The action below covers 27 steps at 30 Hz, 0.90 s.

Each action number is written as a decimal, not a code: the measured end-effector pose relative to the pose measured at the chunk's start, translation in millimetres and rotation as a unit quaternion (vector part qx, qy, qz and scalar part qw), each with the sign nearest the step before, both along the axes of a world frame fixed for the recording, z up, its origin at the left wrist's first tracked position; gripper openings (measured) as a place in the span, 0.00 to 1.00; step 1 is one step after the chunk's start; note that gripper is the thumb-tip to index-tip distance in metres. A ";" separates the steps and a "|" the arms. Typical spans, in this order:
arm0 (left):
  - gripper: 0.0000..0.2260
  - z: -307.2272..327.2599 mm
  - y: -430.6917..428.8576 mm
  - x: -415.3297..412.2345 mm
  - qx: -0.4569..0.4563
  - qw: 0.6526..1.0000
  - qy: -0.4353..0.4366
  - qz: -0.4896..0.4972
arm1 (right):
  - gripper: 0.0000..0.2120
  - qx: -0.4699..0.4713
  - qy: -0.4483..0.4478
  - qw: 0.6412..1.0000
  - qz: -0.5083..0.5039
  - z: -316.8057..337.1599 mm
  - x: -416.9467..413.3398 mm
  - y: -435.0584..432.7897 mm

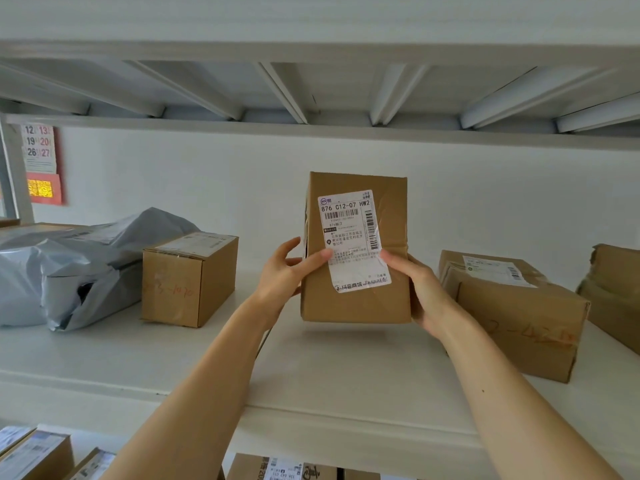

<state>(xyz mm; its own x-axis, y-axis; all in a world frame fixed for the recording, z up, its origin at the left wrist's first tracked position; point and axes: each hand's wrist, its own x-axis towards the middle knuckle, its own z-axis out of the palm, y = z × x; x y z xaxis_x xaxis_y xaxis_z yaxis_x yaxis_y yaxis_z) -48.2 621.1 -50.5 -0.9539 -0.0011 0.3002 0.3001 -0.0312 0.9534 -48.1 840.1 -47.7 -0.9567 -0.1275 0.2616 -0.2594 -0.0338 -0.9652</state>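
Note:
A brown cardboard box (388, 299) with a white shipping label stands upright between my two hands, just above the white shelf (311, 368). My left hand (287, 271) holds its left side, thumb across the front onto the label. My right hand (422, 289) grips its right edge, thumb on the label and fingers behind. The label faces me and reads 876 C12-07 HW2.
On the same shelf lie a grey plastic mailer bag (62, 268) at the left, a small box (188, 278) beside it, a larger box (512, 313) at the right and another box (613, 292) at the far right. More parcels (34, 452) sit on the shelf below. A calendar (41, 161) hangs on the wall.

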 end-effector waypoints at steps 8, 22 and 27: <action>0.26 3.0 -1.3 7.0 -0.001 0.993 -0.102 -0.055 | 0.28 -0.017 -0.044 0.999 -0.003 -0.1 3.5 1.9; 0.16 1.6 -8.8 5.5 0.074 0.990 -0.104 -0.057 | 0.19 -0.080 -0.064 0.993 -0.050 2.6 8.4 1.4; 0.16 2.4 -7.7 5.2 0.067 0.993 -0.090 -0.038 | 0.20 -0.079 -0.051 0.992 -0.081 1.3 5.4 1.4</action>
<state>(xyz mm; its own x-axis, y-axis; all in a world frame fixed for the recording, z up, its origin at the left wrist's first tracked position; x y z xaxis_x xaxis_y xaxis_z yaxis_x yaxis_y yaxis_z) -43.0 613.3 -48.2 -0.9910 0.0452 0.1263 0.1164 -0.1774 0.9772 -42.7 841.5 -46.4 -0.9840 0.0646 0.1660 -0.1741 -0.1520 -0.9729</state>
